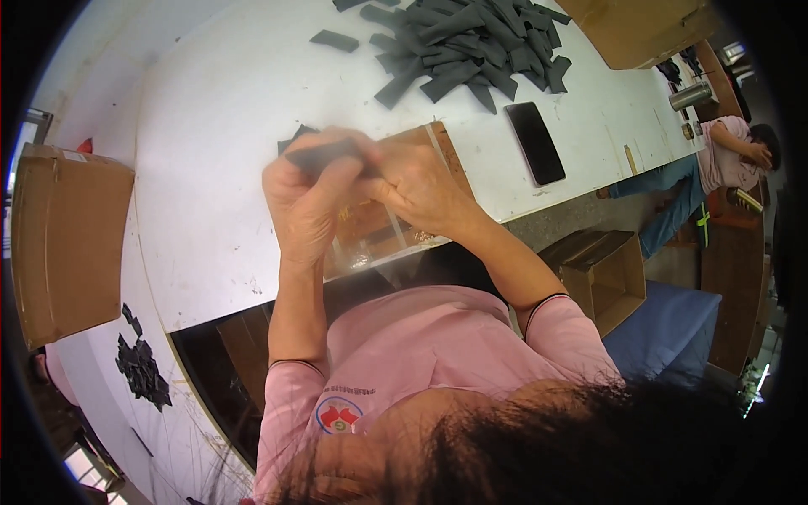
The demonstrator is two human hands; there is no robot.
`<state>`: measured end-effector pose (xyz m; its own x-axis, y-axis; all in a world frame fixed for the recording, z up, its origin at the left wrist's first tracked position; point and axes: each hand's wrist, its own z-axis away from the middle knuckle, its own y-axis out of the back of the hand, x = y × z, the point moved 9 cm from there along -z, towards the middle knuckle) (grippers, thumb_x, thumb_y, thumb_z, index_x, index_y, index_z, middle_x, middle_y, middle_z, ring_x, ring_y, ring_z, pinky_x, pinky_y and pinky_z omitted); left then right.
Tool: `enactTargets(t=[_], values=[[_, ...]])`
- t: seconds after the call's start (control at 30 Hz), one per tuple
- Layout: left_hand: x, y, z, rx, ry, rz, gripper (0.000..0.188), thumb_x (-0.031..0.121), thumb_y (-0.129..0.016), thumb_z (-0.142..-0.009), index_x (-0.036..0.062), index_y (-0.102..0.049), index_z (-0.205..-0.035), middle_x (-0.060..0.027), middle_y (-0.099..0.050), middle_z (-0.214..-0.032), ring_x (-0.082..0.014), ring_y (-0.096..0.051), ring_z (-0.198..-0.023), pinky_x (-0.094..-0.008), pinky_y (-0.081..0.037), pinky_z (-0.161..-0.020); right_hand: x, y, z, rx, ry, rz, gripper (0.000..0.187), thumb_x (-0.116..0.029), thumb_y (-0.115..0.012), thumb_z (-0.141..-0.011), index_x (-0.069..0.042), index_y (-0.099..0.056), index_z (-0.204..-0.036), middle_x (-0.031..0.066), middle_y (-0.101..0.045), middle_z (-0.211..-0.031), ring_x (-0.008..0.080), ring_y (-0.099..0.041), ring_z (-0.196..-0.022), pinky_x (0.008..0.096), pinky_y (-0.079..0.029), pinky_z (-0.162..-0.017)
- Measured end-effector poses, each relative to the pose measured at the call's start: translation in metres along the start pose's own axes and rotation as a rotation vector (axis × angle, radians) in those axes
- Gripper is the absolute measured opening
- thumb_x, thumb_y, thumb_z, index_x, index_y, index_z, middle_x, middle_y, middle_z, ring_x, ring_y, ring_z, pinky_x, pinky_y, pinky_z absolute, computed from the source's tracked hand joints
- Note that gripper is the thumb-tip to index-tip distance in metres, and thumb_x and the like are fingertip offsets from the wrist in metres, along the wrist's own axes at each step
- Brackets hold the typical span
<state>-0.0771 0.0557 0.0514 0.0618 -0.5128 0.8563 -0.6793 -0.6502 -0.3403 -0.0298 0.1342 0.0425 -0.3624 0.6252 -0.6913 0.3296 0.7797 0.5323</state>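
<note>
Above the near part of the white table, my left hand (303,198) is closed on a dark grey fabric strip (320,156), pinched between thumb and fingers. My right hand (421,185) is closed at the strip's right end, its fingertips meeting the left hand's and partly smeared by motion. Exactly what the right fingers grip there is hidden. Below both hands lies a brown board (454,160) with strips of clear tape across it. Part of another dark piece (295,135) shows just behind my left hand.
A heap of dark grey strips (471,46) covers the far table, with one loose strip (334,40) beside it. A black phone (534,143) lies to the right. Cardboard boxes (71,244) stand around; small black pieces (141,370) lie lower left. Another person (728,156) sits at far right.
</note>
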Motion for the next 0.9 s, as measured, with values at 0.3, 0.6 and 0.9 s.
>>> enactTargets(t=[0.3, 0.6, 0.9], values=[[-0.037, 0.015, 0.016, 0.077, 0.195, -0.294, 0.013, 0.007, -0.057, -0.079, -0.0027, -0.058, -0.088, -0.0097, -0.060, -0.082, -0.0125, -0.055, -0.074, -0.0239, -0.045, -0.066, 0.030, -0.028, 0.019, 0.006, -0.029, -0.031, 0.022, -0.021, -0.053, -0.078, -0.001, -0.056, -0.072, 0.0146, -0.055, -0.063, 0.0306, -0.053, -0.057, 0.0353, -0.043, -0.053], [-0.039, 0.140, 0.005, 0.478, 0.129, -0.870, 0.025, 0.013, -0.053, -0.077, -0.0030, -0.055, -0.096, -0.0134, -0.061, -0.084, -0.0192, -0.058, -0.078, -0.0280, -0.044, -0.070, 0.087, 0.032, -0.043, 0.209, -0.357, -0.921, 0.048, -0.042, -0.040, -0.086, 0.003, -0.057, -0.080, 0.0025, -0.052, -0.054, 0.0099, -0.047, -0.047, 0.0229, -0.037, -0.045], [-0.088, 0.114, 0.024, 0.023, 0.179, -1.674, 0.026, 0.018, -0.058, -0.071, 0.0024, -0.055, -0.092, -0.0167, -0.057, -0.072, -0.0338, -0.055, -0.069, -0.0398, -0.044, -0.063, 0.142, -0.038, 0.082, 0.112, -0.610, -0.265, 0.036, -0.031, -0.041, -0.087, 0.000, -0.059, -0.082, 0.0042, -0.056, -0.061, 0.0097, -0.051, -0.055, 0.0223, -0.039, -0.049]])
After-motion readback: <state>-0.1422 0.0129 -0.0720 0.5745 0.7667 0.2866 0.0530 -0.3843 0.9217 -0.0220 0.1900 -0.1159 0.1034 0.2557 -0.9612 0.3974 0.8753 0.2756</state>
